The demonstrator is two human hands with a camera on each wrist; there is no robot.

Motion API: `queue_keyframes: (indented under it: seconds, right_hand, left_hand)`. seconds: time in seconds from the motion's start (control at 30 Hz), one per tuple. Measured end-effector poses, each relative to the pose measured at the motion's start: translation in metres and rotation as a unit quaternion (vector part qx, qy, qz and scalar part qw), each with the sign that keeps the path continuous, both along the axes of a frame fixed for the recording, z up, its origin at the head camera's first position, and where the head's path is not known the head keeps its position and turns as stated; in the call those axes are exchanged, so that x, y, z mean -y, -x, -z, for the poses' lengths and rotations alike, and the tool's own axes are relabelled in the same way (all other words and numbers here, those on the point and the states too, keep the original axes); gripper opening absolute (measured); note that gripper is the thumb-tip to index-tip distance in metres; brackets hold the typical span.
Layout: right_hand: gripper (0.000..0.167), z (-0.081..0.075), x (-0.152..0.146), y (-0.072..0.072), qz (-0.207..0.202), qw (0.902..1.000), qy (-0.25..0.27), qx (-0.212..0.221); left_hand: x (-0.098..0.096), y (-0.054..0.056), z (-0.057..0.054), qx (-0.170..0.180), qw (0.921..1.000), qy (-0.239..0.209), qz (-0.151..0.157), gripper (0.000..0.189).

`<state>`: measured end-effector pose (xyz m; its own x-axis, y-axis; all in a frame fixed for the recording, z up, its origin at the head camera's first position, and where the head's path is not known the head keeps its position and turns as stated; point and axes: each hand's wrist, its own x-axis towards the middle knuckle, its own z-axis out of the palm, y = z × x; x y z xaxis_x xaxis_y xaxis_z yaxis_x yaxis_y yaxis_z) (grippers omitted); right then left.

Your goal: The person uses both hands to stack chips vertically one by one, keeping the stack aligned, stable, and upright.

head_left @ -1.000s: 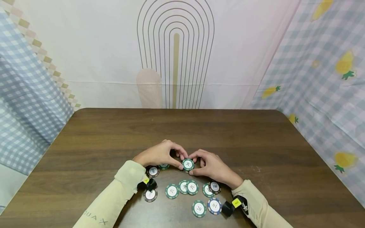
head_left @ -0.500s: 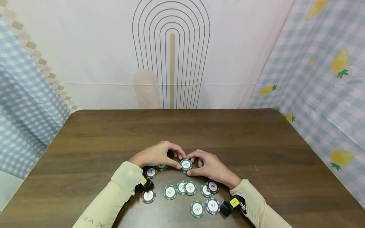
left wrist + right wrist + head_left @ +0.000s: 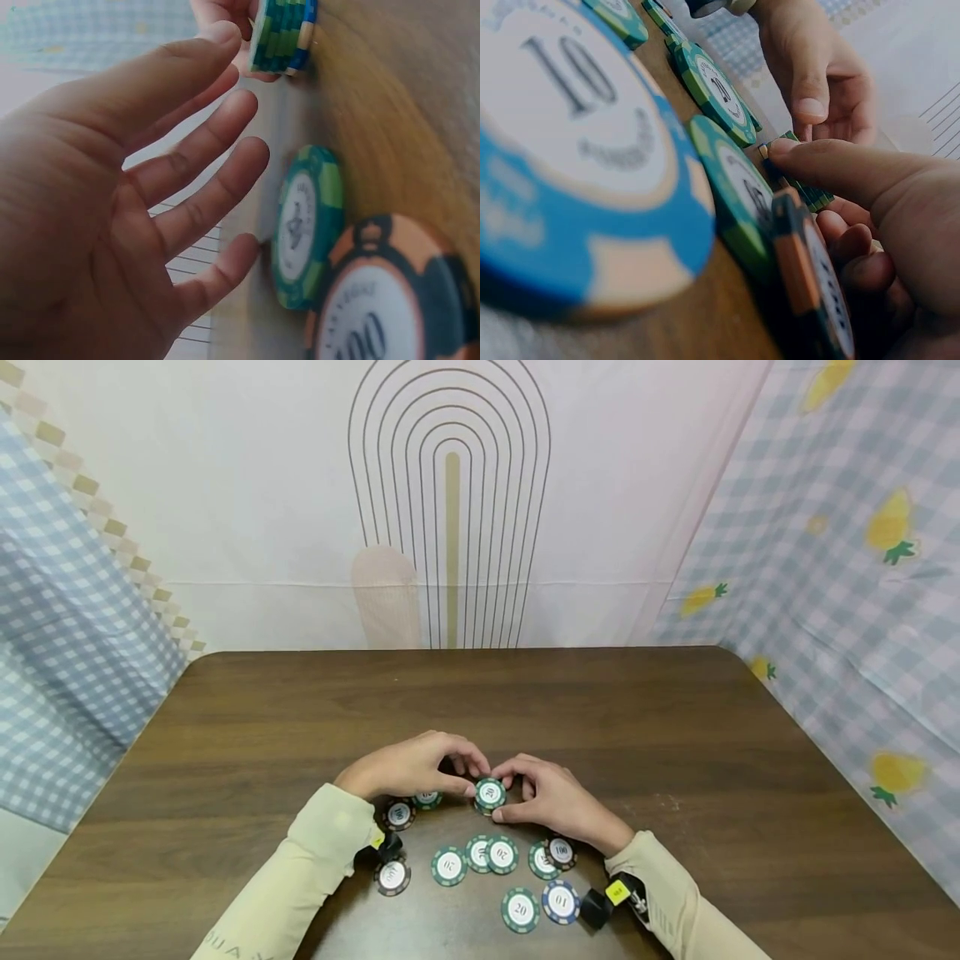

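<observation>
A small stack of poker chips (image 3: 491, 795), with a green chip marked 20 on top, stands on the table between the hands. In the left wrist view the stack (image 3: 283, 36) shows several green chips above a blue one. My right hand (image 3: 553, 797) pinches its edge between thumb and fingers. My left hand (image 3: 420, 766) is at the stack's left side, its fingers extended and relaxed. In the left wrist view my left hand's thumb (image 3: 187, 56) looks apart from the chips. A green chip (image 3: 427, 799) and a black-and-orange 100 chip (image 3: 399, 814) lie under my left wrist.
Nearer me lie loose chips on the wooden table (image 3: 450, 702): two overlapping green chips (image 3: 502, 855), a single green chip (image 3: 449, 866), a 100 chip (image 3: 561, 852) leaning on a green one, a green 20 (image 3: 520, 910), a blue 10 (image 3: 561, 902) and a dark-rimmed chip (image 3: 392, 877).
The head view has shifted slightly, so the table and hands appear a little farther left. Both hands keep their places at the stack.
</observation>
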<state>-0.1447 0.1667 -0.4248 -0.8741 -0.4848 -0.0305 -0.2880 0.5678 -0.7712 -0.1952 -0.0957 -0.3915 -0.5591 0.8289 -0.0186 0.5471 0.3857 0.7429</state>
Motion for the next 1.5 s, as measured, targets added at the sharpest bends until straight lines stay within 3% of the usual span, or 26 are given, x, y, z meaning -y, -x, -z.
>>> queue_keyframes:
  seconds: [0.17,0.33,0.47,0.7,0.93,1.2,1.5]
  right_hand:
    - [0.040,0.002,0.001,0.000,0.005,1.0000,0.001,0.005]
    - [0.039,0.004,0.003,0.001,-0.005,1.0000,0.004,0.002]
    - [0.038,0.004,0.004,0.002,-0.020,0.9998,0.001,-0.002]
    - [0.038,0.003,0.006,0.005,-0.026,0.9996,-0.002,-0.011]
    - [0.038,0.002,0.009,0.007,-0.024,0.9996,-0.008,-0.016]
    - [0.037,0.004,0.008,0.002,-0.016,0.9999,0.003,-0.004]
    - [0.038,0.001,-0.001,0.001,-0.007,0.9999,0.010,-0.009]
  left_hand:
    - [0.001,-0.004,-0.002,-0.012,0.9997,-0.006,-0.019,0.028]
    - [0.007,-0.015,0.000,-0.016,0.9983,-0.008,-0.056,0.031]
    - [0.011,-0.021,0.002,-0.021,0.9973,-0.020,-0.068,0.032]
    - [0.017,-0.020,-0.008,-0.046,0.9949,-0.017,-0.088,0.033]
    - [0.029,-0.024,-0.005,-0.044,0.9929,-0.023,-0.109,0.032]
    - [0.041,-0.023,-0.006,-0.021,0.9942,-0.010,-0.105,0.034]
    - [0.045,-0.015,-0.013,-0.004,0.9954,0.018,-0.094,0.038]
